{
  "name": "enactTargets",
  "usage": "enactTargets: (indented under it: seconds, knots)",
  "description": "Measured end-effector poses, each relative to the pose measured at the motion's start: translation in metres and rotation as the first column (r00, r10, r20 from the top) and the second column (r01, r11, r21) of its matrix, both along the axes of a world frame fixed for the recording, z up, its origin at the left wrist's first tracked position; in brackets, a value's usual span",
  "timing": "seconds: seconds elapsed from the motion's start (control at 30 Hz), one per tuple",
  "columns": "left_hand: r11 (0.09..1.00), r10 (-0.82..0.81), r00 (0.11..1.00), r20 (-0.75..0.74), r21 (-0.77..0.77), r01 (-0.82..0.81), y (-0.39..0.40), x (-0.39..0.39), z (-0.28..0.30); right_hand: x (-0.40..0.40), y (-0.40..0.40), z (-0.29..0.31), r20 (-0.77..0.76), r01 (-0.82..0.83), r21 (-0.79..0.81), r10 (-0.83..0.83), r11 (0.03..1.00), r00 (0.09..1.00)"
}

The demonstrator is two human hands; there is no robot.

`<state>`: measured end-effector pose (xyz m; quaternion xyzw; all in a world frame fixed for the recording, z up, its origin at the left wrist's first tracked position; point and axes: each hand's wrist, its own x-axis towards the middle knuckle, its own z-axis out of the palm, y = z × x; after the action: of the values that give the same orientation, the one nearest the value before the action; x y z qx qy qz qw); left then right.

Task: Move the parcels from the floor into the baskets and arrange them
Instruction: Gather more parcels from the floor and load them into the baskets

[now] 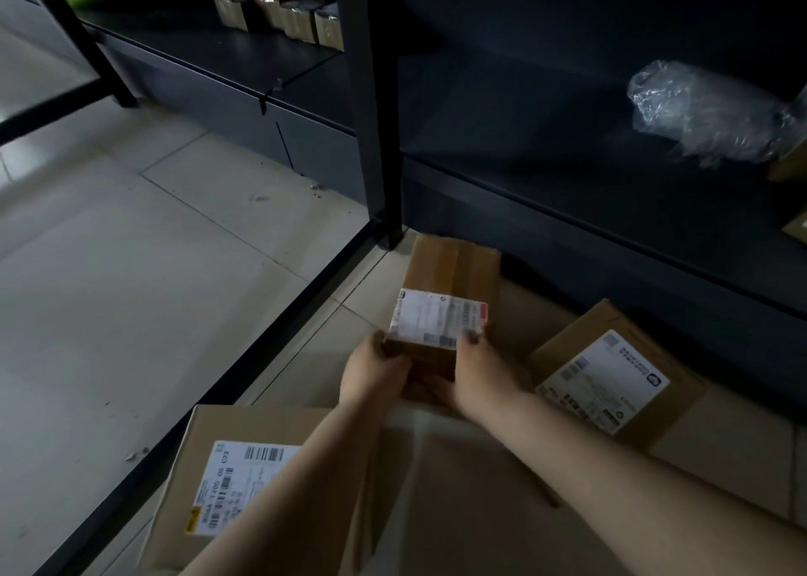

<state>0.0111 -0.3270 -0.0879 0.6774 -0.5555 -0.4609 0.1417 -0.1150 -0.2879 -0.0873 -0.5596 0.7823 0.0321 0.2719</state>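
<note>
Three cardboard parcels lie within reach on the tiled floor (131,270), seen from the head camera. At lower left, a flat labelled box (244,484) rests beside the black base rail of the shelving; the left forearm crosses above it. At centre, the left hand (375,370) and right hand (484,372) clamp a long narrow parcel (450,287) between them, each gripping one side of its near end, fingers curled round the lower edges, thumbs near the white shipping label. The parcel's far end points toward the foot of the dark shelf upright (380,139); whether it is clear of the floor cannot be told. At right, a third parcel (611,383), label upward, lies just beside the right wrist. A plastic-wrapped bundle (707,112) sits on the dark shelf above.

Step in hand, as judged: pick-up of the narrow parcel. No basket is visible, so the next move probably calls for a level two-handed lift, clear of the neighbouring boxes, and a turn toward the baskets.
</note>
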Motion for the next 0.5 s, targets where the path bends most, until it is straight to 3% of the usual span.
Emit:
enactTargets:
  seconds: [0.07,0.17,0.23,0.3,0.4,0.5]
  knots:
    - [0.996,0.077,0.984,-0.164,-0.024,-0.082,0.001,0.001,0.003,-0.005,0.0,0.002,0.093,0.101,0.002,-0.101,0.995,0.991]
    - [0.986,0.049,0.949,-0.31,-0.135,-0.095,0.012,0.003,0.013,-0.013,-0.001,0.005,0.262,0.231,0.072,-0.242,0.97,0.934]
    - [0.973,-0.033,0.953,-0.302,-0.227,-0.038,0.019,0.0,0.019,-0.016,-0.004,0.006,0.493,0.341,0.133,-0.361,0.93,0.792]
    - [0.955,-0.137,0.96,-0.244,-0.289,0.063,0.024,-0.005,0.024,-0.017,-0.007,0.006,0.597,0.37,0.173,-0.396,0.913,0.697]
    - [0.951,-0.153,0.966,-0.206,-0.298,0.087,0.023,-0.006,0.025,-0.02,-0.008,0.004,0.626,0.389,0.176,-0.408,0.904,0.665]
    - [0.953,-0.128,0.984,-0.125,-0.289,0.087,0.02,0.001,0.018,-0.022,-0.005,0.001,0.625,0.361,0.127,-0.357,0.924,0.694]
